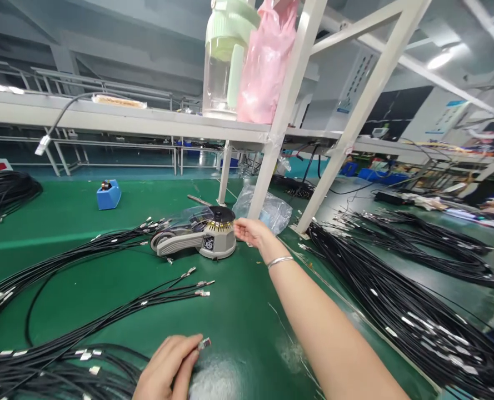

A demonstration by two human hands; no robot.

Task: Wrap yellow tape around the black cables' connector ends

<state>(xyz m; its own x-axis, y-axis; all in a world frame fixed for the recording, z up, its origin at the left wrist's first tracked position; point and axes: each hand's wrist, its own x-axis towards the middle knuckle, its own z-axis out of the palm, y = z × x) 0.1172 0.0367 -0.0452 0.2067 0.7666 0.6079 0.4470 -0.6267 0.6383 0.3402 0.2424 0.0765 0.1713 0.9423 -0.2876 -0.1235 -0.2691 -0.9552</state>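
Between the thumb and fingers of my left hand, low in the view, is a cable end with a small clear-and-red connector. The rest of that cable is hidden by the hand. My right hand reaches forward, fingers pinched at the right edge of a round tape dispenser with a black top disc. Whatever those fingers hold is too small to make out. To the left of the dispenser lie black cables, and nearer me another group of cables ends in pale connectors.
Thick cable bundles cover the right side. White shelf posts rise behind the dispenser, beside a clear plastic bag. A blue tape holder stands at the back left. The shelf above carries a bottle and a pink bag.
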